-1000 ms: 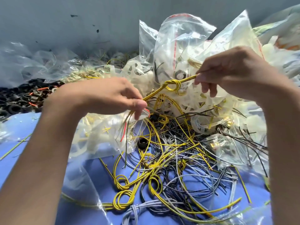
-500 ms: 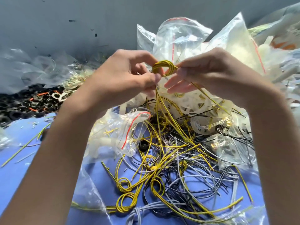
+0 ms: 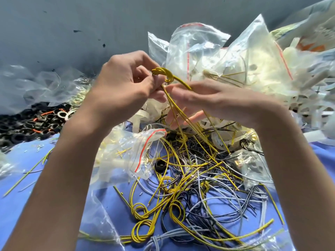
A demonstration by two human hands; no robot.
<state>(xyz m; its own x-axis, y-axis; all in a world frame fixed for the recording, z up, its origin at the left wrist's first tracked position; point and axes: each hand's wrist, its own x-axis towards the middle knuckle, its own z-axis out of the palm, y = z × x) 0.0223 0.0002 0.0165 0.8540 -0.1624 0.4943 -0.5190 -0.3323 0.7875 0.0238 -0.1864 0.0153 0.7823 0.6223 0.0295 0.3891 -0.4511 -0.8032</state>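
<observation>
A bundle of thin yellow wires is tied in a knot, held up above the table. My left hand pinches the bundle just below the knot, fingers curled around it. My right hand lies beside it with fingers stretched out and loose; one short wire end from the knot rests across its index finger. The long yellow strands hang from the knot down between my hands into a tangle of yellow, grey and black wires on the blue table.
Clear zip bags of white plastic parts pile up behind and to the right. A smaller zip bag lies under my left wrist. Black rings heap at the left by the grey wall. Knotted yellow coils lie near the front.
From pulling the knot tight with hands far apart, both hands came together and rose. My right hand has let go of the wire end and opened; the left hand keeps the bundle.
</observation>
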